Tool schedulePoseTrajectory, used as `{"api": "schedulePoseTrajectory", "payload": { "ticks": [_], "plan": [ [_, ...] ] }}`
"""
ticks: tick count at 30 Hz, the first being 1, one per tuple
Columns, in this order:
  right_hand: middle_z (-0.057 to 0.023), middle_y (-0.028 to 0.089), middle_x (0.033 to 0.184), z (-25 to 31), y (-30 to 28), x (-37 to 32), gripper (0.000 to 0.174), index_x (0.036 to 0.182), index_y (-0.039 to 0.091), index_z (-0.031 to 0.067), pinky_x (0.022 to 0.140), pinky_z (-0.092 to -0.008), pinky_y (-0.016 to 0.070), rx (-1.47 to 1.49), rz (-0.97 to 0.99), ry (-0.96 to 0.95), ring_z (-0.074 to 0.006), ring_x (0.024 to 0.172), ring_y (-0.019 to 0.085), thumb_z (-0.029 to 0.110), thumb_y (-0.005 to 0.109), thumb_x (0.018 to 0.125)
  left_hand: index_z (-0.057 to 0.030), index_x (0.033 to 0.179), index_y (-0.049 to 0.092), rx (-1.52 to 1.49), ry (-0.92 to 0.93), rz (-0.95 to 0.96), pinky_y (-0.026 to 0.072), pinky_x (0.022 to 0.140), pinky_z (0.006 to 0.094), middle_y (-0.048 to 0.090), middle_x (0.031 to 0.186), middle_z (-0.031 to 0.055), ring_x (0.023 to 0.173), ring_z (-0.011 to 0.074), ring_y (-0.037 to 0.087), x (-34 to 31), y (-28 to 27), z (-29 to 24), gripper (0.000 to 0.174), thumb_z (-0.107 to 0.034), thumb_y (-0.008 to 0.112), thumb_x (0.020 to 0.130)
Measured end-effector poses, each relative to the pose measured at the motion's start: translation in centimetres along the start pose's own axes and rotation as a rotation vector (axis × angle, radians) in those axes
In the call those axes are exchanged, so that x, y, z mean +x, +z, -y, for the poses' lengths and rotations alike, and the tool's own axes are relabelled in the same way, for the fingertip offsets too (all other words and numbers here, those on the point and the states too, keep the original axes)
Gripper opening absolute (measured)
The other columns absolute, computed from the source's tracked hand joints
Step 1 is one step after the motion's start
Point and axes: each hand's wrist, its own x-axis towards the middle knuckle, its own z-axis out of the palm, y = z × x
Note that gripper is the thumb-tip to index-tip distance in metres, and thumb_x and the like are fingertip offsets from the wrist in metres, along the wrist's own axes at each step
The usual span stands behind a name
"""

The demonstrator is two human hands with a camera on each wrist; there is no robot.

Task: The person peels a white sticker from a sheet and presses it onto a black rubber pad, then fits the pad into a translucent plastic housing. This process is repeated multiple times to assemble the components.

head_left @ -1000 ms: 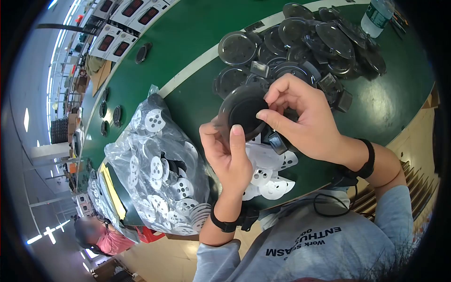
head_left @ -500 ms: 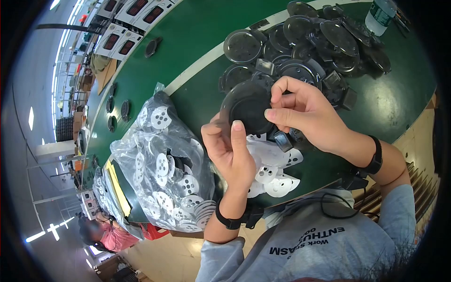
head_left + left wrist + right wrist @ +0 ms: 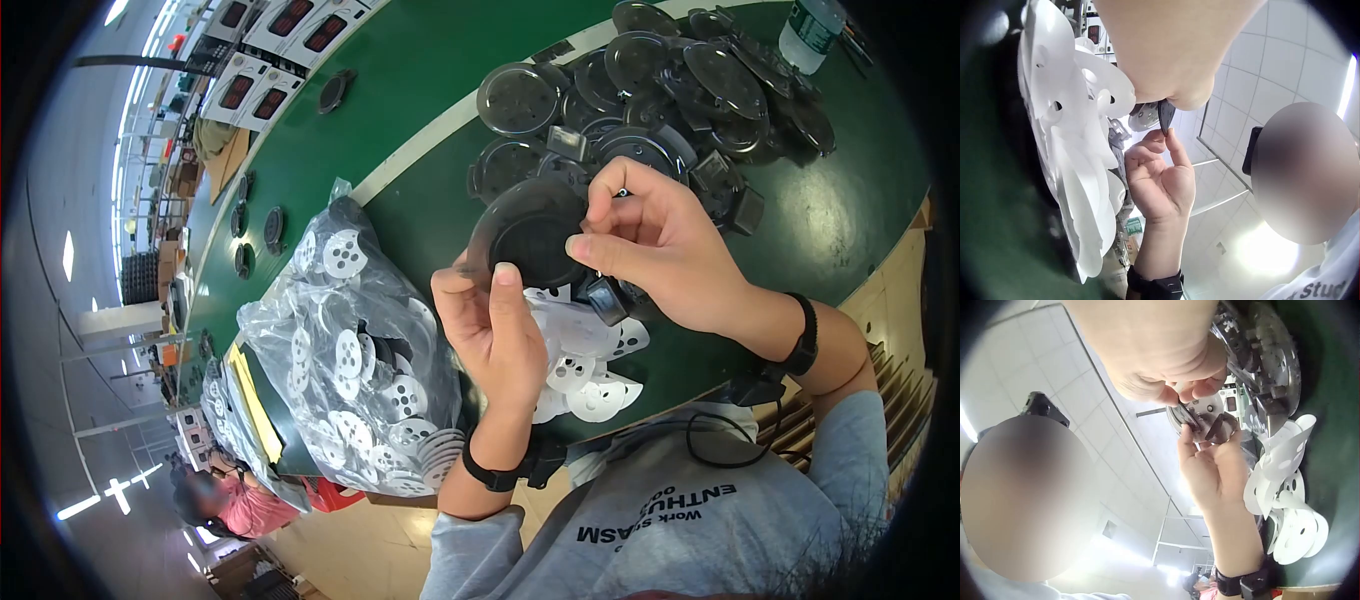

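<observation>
Black see-through disc (image 3: 535,238) | tilted between both hands, neither nearer | left hand (image 3: 495,335) pinches near-left edge | right hand (image 3: 665,245) pinches right edge

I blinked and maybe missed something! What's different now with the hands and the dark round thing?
The right hand has drawn slightly away from the left hand. Nothing was grabbed or let go: both still hold the dark disc. The clear bag and the pile of dark discs stayed put, though the camera shifted a bit.
</observation>
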Motion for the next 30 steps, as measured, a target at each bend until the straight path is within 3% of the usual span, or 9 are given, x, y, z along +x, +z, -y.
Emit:
{"api": "schedulePoseTrajectory", "payload": {
  "ticks": [9,25,28,30],
  "plan": [
    [0.0030,0.058,0.075,-1.0,0.3,0.2,0.020,0.090,0.051,0.0055,0.057,-0.0187,0.0406,-0.202,-0.099,-0.221,-0.0011,0.065,0.050,0.003,0.071,0.088,-0.0091,0.104,0.042,-0.110,-0.030,0.058,0.0457,0.101,0.0404,0.061,0.113,0.0075,0.108,0.0174,0.059,-0.3,0.5,-0.4,0.012,-0.002,0.051,0.100],
    [-0.0006,0.061,0.071,-0.2,0.5,0.1,0.023,0.084,0.054,0.0036,0.054,-0.0205,0.0468,-0.420,-0.197,-0.314,-0.0041,0.062,0.058,0.003,0.077,0.081,-0.0065,0.105,0.042,-0.038,-0.028,0.092,0.0490,0.098,0.0377,0.061,0.114,0.0103,0.106,0.0182,0.061,-0.6,0.4,-0.5,0.011,-0.002,0.052,0.101],
    [-0.0030,0.062,0.072,0.3,0.4,0.1,0.028,0.084,0.053,0.0031,0.057,-0.0216,0.0482,-0.534,-0.224,-0.313,-0.0051,0.063,0.059,0.007,0.081,0.078,-0.0052,0.107,0.043,-0.017,-0.043,0.103,0.0492,0.099,0.0387,0.061,0.116,0.0121,0.108,0.0191,0.061,-0.6,0.3,-0.4,0.010,-0.004,0.052,0.101],
    [-0.0051,0.064,0.076,0.9,0.0,0.2,0.031,0.085,0.055,0.0028,0.061,-0.0222,0.0492,-0.785,-0.295,-0.403,-0.0055,0.067,0.060,0.010,0.084,0.076,-0.0043,0.108,0.044,-0.048,-0.082,0.094,0.0489,0.100,0.0397,0.060,0.119,0.0133,0.110,0.0199,0.060,-0.4,0.4,-0.6,0.009,-0.006,0.051,0.102]
  ]
}}
